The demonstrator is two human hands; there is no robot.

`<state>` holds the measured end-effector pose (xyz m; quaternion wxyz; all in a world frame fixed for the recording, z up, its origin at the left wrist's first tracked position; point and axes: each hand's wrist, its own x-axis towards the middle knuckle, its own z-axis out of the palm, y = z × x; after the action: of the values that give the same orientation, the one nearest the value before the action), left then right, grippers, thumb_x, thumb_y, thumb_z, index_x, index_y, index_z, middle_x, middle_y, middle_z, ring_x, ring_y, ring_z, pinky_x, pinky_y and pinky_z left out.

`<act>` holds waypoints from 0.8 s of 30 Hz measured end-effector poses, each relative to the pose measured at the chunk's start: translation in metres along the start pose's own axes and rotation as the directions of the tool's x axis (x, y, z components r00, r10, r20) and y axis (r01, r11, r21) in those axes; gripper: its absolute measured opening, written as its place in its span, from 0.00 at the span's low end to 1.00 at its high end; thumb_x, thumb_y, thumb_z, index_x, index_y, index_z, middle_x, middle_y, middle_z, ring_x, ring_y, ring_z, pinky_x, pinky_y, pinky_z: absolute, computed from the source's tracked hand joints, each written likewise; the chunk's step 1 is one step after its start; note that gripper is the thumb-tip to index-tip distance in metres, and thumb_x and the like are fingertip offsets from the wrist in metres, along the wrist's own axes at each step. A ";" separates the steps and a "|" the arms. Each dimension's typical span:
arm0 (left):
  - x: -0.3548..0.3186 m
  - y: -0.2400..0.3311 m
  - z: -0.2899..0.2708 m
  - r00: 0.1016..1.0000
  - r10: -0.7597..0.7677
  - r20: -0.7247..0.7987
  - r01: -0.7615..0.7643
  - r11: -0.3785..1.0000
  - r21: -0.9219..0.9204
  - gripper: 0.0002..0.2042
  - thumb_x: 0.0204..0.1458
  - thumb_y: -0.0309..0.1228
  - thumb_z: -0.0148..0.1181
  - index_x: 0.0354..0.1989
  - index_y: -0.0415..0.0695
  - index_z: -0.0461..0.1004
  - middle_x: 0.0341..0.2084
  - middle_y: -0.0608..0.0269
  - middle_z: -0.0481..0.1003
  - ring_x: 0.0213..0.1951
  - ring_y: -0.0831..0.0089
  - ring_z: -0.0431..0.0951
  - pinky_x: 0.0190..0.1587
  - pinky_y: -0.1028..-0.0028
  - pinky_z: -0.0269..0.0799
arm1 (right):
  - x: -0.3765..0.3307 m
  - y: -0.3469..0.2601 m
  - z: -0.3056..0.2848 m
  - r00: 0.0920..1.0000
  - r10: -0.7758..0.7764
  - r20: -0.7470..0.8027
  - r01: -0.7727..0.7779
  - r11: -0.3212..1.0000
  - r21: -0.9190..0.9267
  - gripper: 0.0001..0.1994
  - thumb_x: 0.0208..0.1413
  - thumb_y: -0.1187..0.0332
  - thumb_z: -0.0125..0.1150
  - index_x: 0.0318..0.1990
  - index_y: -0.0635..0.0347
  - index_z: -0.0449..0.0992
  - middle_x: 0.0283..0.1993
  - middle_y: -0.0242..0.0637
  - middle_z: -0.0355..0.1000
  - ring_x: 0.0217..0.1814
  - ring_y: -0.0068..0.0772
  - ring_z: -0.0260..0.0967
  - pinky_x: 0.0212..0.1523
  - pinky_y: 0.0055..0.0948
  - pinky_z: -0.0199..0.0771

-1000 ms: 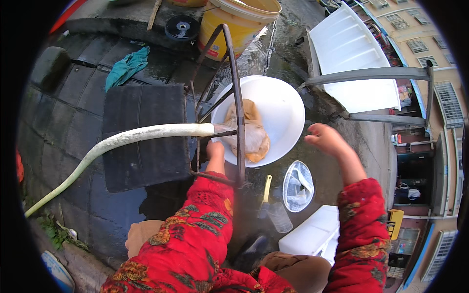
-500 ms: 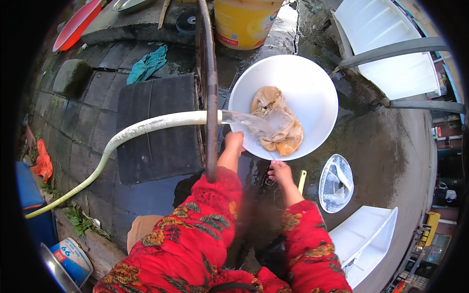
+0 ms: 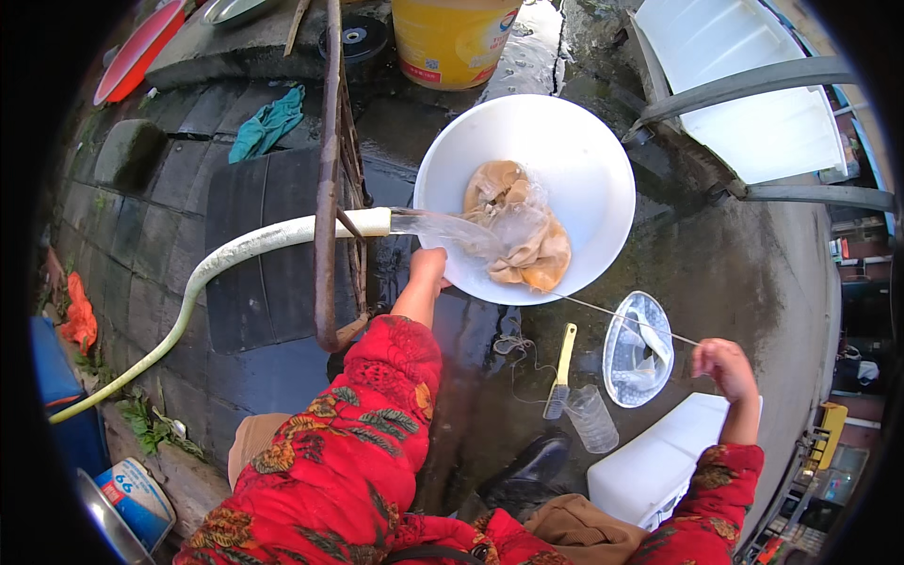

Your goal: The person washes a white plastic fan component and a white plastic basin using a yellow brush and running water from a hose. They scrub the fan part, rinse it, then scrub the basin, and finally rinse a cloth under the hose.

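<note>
Right hand [image 3: 723, 365] has swung well right of the basin [image 3: 593, 179], pinching the cord [image 3: 589, 306] — now drawn out straight; left hand [image 3: 429, 269] at the basin — finger closure hidden.

We counted one left hand [image 3: 429, 269], one right hand [image 3: 723, 367]. Had one white basin [image 3: 589, 155], one tan bundle [image 3: 518, 231], one taut string [image 3: 589, 304], one pale hose [image 3: 254, 243]. Near right, saw one brush [image 3: 562, 367], one clear vessel [image 3: 592, 420], one oval dotted item [image 3: 619, 365], one white box [image 3: 650, 461]. Far side, noted one yellow bucket [image 3: 452, 45]; far left, one red basin [image 3: 139, 52], one teal rag [image 3: 266, 124]; far right, one white tub [image 3: 744, 104].
</note>
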<state>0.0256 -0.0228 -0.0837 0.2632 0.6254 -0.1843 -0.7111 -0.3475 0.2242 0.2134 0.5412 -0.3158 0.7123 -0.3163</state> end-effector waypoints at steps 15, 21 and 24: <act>-0.015 0.016 -0.006 0.969 0.060 0.241 -0.116 0.967 0.227 0.22 0.50 0.25 0.42 0.56 0.38 0.64 0.45 0.52 0.74 0.43 0.59 0.78 0.40 0.62 0.77 | 0.157 -0.023 0.152 0.912 -0.410 0.007 0.267 0.581 -0.769 0.28 0.46 0.59 0.66 0.55 0.58 0.69 0.54 0.49 0.69 0.55 0.45 0.67 0.56 0.35 0.65; -0.036 0.025 0.010 0.941 0.197 0.276 -0.279 0.913 0.299 0.23 0.48 0.23 0.44 0.56 0.38 0.63 0.44 0.52 0.73 0.40 0.62 0.78 0.33 0.67 0.79 | 0.262 0.025 0.253 0.852 -0.514 0.095 0.204 0.160 -0.966 0.41 0.45 0.48 0.64 0.68 0.35 0.51 0.70 0.47 0.48 0.74 0.53 0.36 0.68 0.59 0.35; -0.041 0.029 0.011 0.947 0.213 0.240 -0.280 0.915 0.290 0.21 0.48 0.23 0.45 0.54 0.36 0.64 0.43 0.52 0.73 0.39 0.62 0.78 0.31 0.68 0.79 | 0.264 0.061 0.246 0.966 -0.213 0.148 0.174 0.106 -0.979 0.33 0.46 0.45 0.61 0.62 0.37 0.64 0.67 0.45 0.54 0.72 0.52 0.41 0.69 0.58 0.31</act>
<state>0.0219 -0.0213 -0.0324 0.2257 0.5553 -0.4010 -0.6927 -0.1721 0.0246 -0.0382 0.1437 -0.6776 0.7040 0.1568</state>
